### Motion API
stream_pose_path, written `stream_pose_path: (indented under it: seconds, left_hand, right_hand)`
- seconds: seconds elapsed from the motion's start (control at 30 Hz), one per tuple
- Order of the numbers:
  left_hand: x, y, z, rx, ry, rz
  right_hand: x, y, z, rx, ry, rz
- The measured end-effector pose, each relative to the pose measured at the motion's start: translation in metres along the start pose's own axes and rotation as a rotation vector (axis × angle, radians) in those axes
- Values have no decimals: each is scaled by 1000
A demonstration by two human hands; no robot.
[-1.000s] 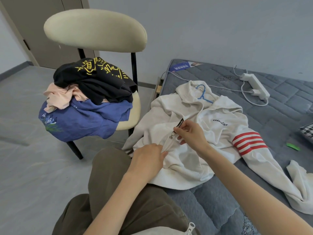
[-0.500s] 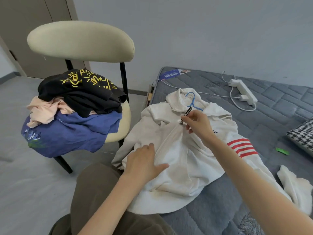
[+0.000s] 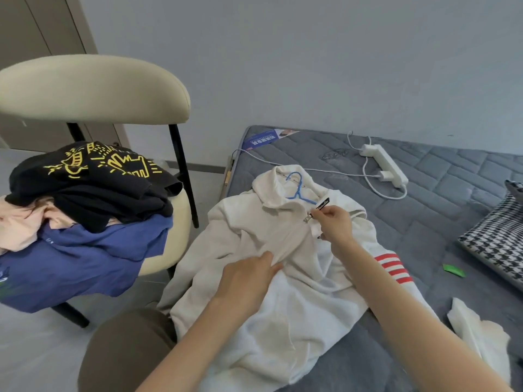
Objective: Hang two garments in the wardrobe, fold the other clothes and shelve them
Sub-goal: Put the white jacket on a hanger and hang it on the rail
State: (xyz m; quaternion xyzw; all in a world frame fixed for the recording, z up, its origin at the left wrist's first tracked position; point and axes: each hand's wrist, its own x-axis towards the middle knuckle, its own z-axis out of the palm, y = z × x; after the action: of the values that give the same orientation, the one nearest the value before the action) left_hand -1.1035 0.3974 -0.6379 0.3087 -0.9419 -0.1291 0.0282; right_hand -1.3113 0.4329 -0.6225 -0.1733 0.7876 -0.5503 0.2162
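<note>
The fingers of the right hand pinch the small black zip tag near the top of the zip. The left hand is lower down the zip line, closer to the person, and its thumb and fingers pinch a fold of cloth that bunches up there. Both hands are on the white cotton hoodie, which lies flat and spread out under them. Just past the right fingers, a thin blue plastic hanger sticks out of the hoodie's neck. To the right of the right hand, one sleeve has red stripes. The hoodie lies on a grey quilted mattress. Far past the right fingers a long white power strip rests on the mattress. Far to the left of the left hand stands a cream padded chair. On its seat is a pile: a black shirt with yellow drawings on top, a pale pink cloth and a dark blue top under it.
</note>
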Motion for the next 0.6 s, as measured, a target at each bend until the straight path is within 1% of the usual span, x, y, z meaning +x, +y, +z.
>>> stream_pose_path:
  seconds: [0.07, 0.17, 0.23, 0.33, 0.4, 0.5, 0.6]
  left_hand:
    - [-7, -8, -1, -56, -32, 17]
    - [-14, -20, -5, -99, -109, 26]
    - [-16, -24, -10, -112, -142, -7]
    - [-14, -25, -16, -11, -123, -60]
    - [-7, -22, -19, 25, -97, -98]
    - [23, -8, -21, -61, -75, -144]
    - [68, 12, -11, -84, -88, -175]
  right_hand:
    - [24, -4, -3, 22, 74, 25]
    - [48, -13, 0, -17, 127, -15]
    - [54, -21, 9, 36, 137, -43]
    - [53, -30, 25, 151, 49, -64]
    - [51, -33, 29, 120, -68, -83]
    - [45, -37, 28, 41, -241, -132]
    - [39, -39, 23, -33, -308, -187]
